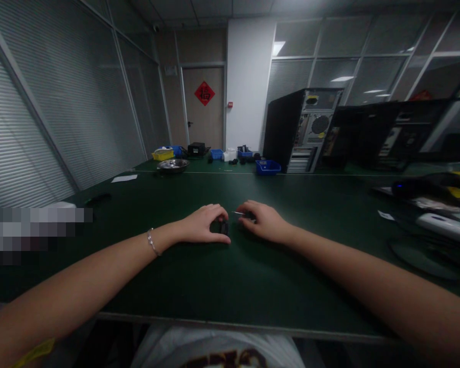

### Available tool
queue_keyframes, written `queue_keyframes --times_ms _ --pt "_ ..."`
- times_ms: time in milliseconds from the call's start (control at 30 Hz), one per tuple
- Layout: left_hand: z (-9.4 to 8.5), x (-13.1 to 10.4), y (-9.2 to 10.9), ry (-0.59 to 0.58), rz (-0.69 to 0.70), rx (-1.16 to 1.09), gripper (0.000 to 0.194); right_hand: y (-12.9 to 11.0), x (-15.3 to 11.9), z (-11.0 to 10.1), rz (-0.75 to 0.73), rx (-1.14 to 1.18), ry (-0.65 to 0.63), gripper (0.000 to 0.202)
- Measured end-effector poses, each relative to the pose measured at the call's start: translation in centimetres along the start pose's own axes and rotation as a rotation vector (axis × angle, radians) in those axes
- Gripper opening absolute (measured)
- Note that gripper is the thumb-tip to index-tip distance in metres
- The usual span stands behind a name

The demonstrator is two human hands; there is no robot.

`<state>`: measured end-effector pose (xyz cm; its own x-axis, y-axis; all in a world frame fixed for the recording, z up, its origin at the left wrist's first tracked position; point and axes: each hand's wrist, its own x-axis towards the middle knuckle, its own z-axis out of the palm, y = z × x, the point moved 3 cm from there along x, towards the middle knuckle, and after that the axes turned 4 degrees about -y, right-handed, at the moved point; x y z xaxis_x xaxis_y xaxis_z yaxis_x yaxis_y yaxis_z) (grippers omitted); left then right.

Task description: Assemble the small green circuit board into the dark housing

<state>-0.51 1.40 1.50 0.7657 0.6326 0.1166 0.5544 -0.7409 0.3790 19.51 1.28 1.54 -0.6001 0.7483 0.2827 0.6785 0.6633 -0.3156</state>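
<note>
My left hand (206, 223), with a silver bracelet (152, 242) at the wrist, is curled around a small black object (224, 227) just above or on the green tabletop (214, 286). Thumb and fingertips are at its sides, and its exact kind is too dark to make out. My right hand (261, 220) faces it from a short distance. Its fingers are closed on a thin silver-tipped tool (238, 212) whose point is turned left, toward the black object. The rest of that tool is hidden in the palm. The tip and the black object are apart.
At the far side stand a metal bowl (173, 165), a yellow tray (163, 154), a blue bin (268, 167) and a tall computer case (304, 132). A white paper (124, 178) lies left. Cables and a white device (446, 227) crowd the right.
</note>
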Motion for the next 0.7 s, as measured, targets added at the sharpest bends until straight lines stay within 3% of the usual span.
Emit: queue_keyframes --times_ms 233,433,700 --pt "-0.1 -0.1 0.1 0.006 -0.003 -0.052 0.043 -0.1 -0.2 0.1 -0.047 0.025 -0.112 0.037" --pt "0.3 0.3 -0.8 0.044 -0.078 -0.358 0.043 0.3 -0.2 0.4 -0.030 0.148 -0.119 0.037" --pt "0.7 0.7 -0.8 0.075 -0.080 -0.632 0.046 -1.4 -0.6 -0.7 -0.128 0.260 0.160 0.048"
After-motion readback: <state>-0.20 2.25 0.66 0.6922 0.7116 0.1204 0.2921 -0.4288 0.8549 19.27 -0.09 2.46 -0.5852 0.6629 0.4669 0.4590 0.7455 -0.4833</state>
